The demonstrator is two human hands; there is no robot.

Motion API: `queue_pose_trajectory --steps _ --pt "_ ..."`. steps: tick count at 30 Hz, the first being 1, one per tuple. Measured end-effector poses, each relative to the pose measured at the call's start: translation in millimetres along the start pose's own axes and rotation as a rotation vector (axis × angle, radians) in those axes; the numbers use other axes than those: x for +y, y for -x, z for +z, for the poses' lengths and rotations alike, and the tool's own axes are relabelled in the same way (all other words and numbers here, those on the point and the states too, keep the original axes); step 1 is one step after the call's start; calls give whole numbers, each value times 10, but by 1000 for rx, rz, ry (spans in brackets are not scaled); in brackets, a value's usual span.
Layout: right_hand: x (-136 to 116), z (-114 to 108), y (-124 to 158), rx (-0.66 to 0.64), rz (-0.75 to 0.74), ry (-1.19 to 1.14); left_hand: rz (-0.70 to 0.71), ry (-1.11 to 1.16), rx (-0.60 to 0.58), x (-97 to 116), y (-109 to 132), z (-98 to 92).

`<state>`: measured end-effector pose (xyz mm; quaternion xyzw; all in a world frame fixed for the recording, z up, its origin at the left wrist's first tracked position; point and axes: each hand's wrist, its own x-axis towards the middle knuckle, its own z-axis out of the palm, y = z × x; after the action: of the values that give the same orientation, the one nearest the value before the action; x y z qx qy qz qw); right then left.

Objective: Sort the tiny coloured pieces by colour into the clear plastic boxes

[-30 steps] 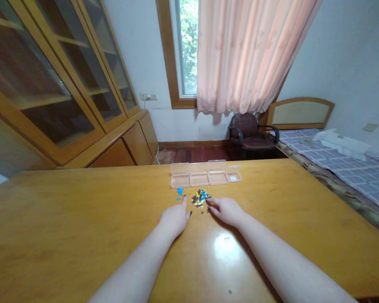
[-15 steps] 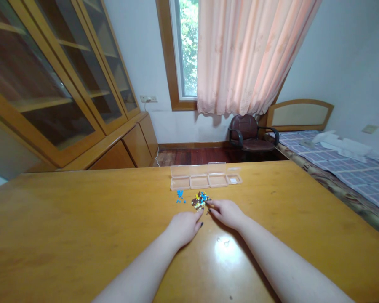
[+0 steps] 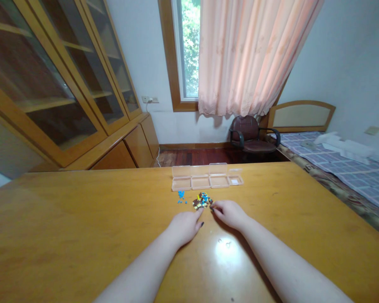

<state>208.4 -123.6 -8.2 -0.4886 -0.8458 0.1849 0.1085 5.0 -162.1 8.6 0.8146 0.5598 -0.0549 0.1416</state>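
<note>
A mixed pile of small plastic pieces [image 3: 202, 200], brown, blue, yellow and cream, lies on the wooden table. To its left is a small group of blue pieces [image 3: 181, 195]. My left hand [image 3: 183, 227] rests at the near side of the pile, index finger stretched to its edge, thumb held apart, holding nothing. At the pile's right edge is my right hand [image 3: 230, 213], thumb and index fingertips pressed together; whatever is between them is too small to make out. Just behind the pieces stands a row of clear plastic boxes [image 3: 201, 187] with raised lids.
Two small clear rings [image 3: 228, 245] lie on the table [image 3: 82, 227] between my forearms. Beyond the far table edge are an office chair [image 3: 251, 136] and a bed [image 3: 328, 155]. A glass-doored cabinet [image 3: 91, 122] stands at the left.
My right hand has drawn slightly right, away from the pile, and its thumb and index finger have come together. My left hand is nearly still. The whole view has shifted a little.
</note>
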Motion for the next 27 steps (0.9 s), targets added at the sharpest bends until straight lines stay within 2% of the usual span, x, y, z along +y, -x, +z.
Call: queue_pose_trajectory --steps 4,7,14,21,27 --pt "-12 -14 13 -13 -43 -37 21 10 28 9 10 2" --pt "-5 -25 19 16 -17 -41 58 14 19 42 31 -13" --pt "-30 -29 25 -80 -131 -45 73 18 -7 72 42 -20" --pt "25 2 -13 36 3 -70 56 5 -43 106 97 -65" --pt "42 27 -20 25 17 -72 21 -20 -103 183 168 -86"
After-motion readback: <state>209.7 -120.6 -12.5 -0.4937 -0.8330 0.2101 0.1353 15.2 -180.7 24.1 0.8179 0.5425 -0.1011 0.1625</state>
